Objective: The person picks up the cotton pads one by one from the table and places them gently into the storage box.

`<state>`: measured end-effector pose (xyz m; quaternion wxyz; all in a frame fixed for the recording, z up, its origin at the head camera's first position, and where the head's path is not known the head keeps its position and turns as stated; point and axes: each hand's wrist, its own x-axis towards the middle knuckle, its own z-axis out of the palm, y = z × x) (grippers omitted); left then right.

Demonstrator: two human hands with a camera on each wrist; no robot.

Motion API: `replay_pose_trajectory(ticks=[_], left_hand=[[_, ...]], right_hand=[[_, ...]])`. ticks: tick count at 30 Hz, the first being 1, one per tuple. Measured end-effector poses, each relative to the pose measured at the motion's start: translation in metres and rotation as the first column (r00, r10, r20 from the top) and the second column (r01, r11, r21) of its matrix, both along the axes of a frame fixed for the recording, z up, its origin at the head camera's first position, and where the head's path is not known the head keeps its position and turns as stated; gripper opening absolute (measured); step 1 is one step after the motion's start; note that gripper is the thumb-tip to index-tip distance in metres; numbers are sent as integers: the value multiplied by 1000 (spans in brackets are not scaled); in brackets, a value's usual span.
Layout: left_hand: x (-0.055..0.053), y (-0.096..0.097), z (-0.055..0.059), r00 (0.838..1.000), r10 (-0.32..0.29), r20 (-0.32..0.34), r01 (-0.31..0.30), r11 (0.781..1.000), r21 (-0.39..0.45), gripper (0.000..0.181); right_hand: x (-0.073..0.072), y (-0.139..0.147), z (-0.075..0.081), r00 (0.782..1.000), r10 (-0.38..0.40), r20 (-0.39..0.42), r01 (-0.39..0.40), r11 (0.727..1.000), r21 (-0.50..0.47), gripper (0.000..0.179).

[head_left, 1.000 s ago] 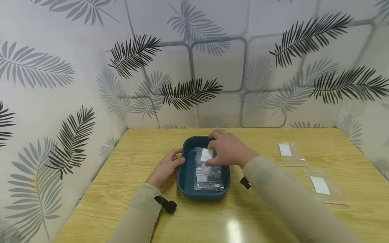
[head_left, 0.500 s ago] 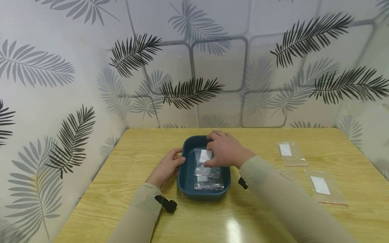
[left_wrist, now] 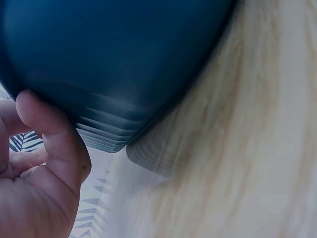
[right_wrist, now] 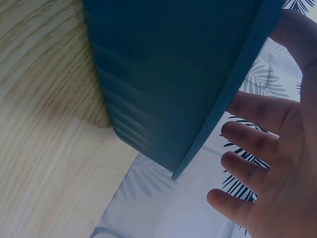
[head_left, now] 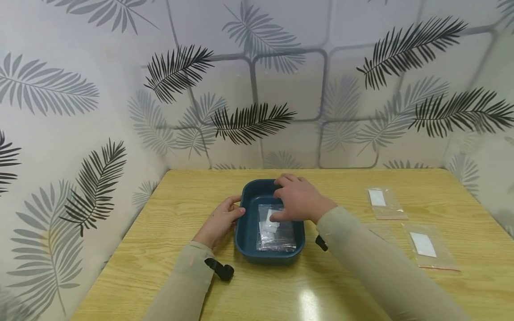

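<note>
In the head view a dark blue plastic container [head_left: 270, 257] stands on the wooden table. My left hand [head_left: 218, 222] holds its left side, thumb at the rim; in the left wrist view the thumb [left_wrist: 47, 116] lies against the blue wall. My right hand [head_left: 302, 199] hovers over the container's right rim, fingers apart and nothing in them. The right wrist view shows its fingers [right_wrist: 247, 141] loosely spread beside the wall. Clear zip bags [head_left: 283, 238] with white pieces lie overlapped inside the container, partly hidden by my right thumb.
To the right, one clear zip bag with a white card [head_left: 377, 198] lies farther back, another bag with a white card [head_left: 422, 245] nearer. A further clear bag [head_left: 384, 232] is partly covered by my right sleeve. A patterned wall [head_left: 289, 147] borders the table's back edge.
The upper zip bag has dropped from under my right hand and now lies flatter on the others, nearer the container's front. Both hands have barely moved.
</note>
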<state>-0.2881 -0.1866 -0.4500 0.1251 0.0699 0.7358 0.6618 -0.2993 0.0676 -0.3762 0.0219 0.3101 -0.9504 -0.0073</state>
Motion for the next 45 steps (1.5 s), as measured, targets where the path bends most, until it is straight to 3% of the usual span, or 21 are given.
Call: replay_pose_trajectory(ticks=[20,45], left_hand=[[-1,0,-1,1000,8,7,-8,1000,11,46],[-1,-1,-1,1000,5,2,-5,1000,-4,48]], right_hand=[[2,21,-4,1000,10,11,-9,995,-104,59],[13,70,-16,1000,-19,15,21,978,-208,68]])
